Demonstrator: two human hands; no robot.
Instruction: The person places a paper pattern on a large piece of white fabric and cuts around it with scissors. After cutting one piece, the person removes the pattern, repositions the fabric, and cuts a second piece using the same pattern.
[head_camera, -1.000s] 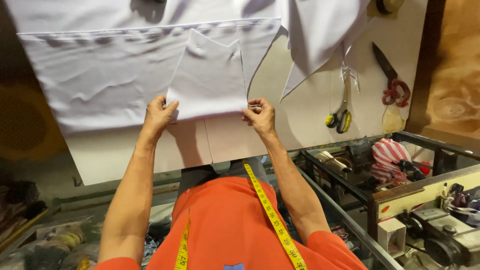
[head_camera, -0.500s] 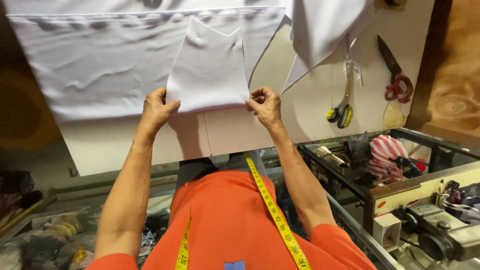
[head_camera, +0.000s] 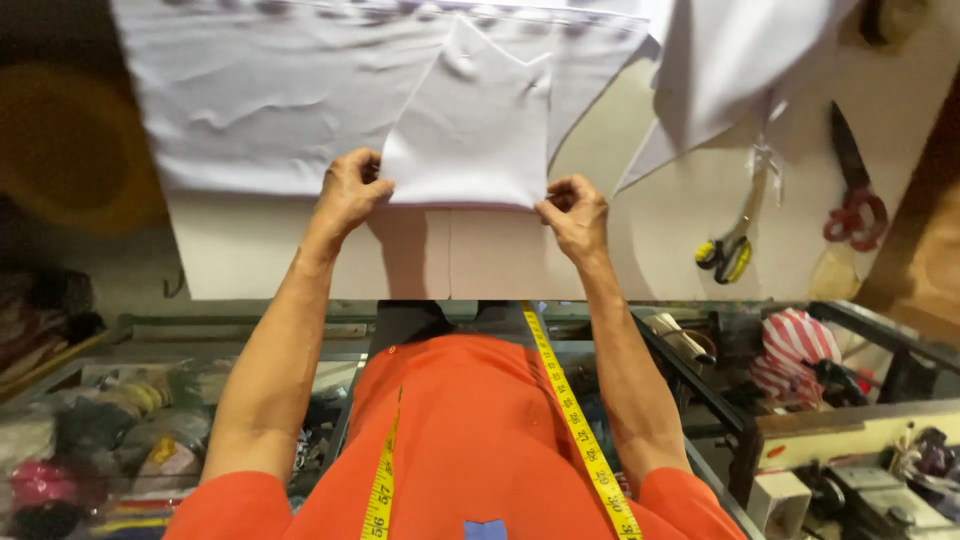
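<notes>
A person in an orange shirt stands at a pale bench (head_camera: 300, 255), both hands gripping the near edge of a small white fabric piece (head_camera: 470, 135) that lies flat over a larger sheet of white cloth (head_camera: 270, 110). The left hand (head_camera: 350, 190) is pinched on the piece's near left corner, fingers curled over the edge; the right hand (head_camera: 575, 212) is clamped on the near right corner, thumb and fingertips bunched on the cloth. The two hands are held apart, one at each corner, with the lower edge of the piece stretched straight between them just where the large sheet ends and the bare bench begins. The small piece has a notched, pointed top edge that faces away from the person. A yellow tape measure (head_camera: 570, 420) hangs around the person's neck and down both sides of the chest. To the right, more white cloth (head_camera: 730, 70) drapes over the far corner of the bench. Beside it lie yellow-handled scissors (head_camera: 728, 255) and, farther right, red-handled shears (head_camera: 852, 190), both well apart from the hands. Below the bench edge on the right sits a red-and-white striped cloth (head_camera: 795, 350) among dark metal framing, and a sewing machine (head_camera: 880, 490) shows in the lower right corner.
</notes>
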